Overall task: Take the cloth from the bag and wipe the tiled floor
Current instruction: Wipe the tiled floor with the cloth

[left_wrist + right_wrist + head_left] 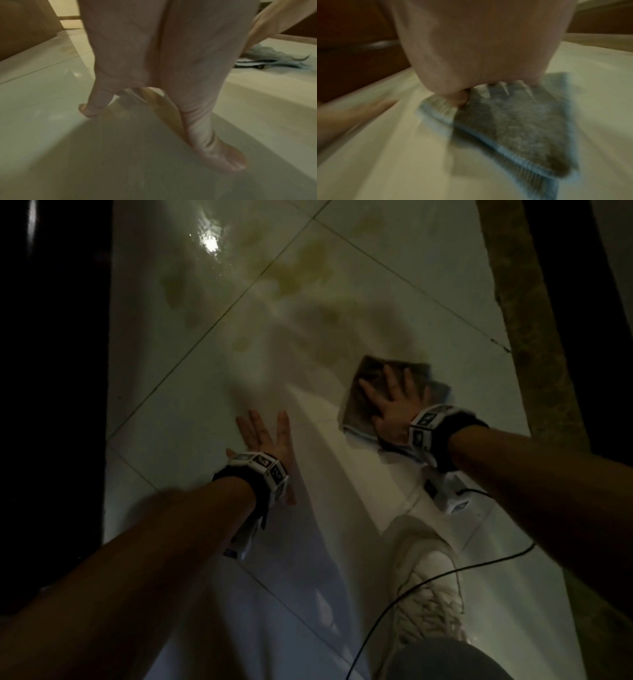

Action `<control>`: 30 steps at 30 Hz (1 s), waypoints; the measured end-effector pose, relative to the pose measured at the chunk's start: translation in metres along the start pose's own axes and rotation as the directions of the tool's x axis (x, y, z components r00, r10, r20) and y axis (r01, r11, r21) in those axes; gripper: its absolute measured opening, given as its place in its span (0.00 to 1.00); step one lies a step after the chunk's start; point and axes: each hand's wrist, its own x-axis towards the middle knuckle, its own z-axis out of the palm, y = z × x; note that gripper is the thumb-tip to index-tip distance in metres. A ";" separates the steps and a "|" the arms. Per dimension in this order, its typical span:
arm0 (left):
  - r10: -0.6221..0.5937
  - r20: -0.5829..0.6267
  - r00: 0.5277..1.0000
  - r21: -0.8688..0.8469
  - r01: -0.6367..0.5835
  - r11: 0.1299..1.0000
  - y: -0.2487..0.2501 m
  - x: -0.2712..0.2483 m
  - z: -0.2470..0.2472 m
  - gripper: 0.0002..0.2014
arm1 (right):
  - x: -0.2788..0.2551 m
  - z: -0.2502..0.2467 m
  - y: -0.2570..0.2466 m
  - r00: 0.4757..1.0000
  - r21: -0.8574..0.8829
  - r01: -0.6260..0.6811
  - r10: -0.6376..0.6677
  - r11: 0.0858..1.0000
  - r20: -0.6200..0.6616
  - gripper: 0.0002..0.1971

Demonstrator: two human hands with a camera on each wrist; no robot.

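Folded grey-blue cloth (394, 395) flat under right hand (394, 409), edges pale.

A: Floor? Pale glossy tiles (191, 412) with thin dark grout lines; yellowish stains (308, 265) at the far part.
B: Light: dim, one bright glare spot (210, 242). Dark furniture (51, 371) left, rough brownish strip (534, 337) right.

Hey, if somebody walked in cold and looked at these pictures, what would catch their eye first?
Probably the right hand pressed flat on a grey cloth on the pale tiled floor, right of centre. Next, the yellowish stains on the tiles beyond it, and the left hand braced flat on bare tile.
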 end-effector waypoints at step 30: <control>0.036 -0.086 0.996 -0.028 -0.039 0.999 -0.002 0.001 0.004 0.54 | 0.006 0.006 0.014 0.961 -0.175 0.246 -0.264 0.953 -0.083 0.33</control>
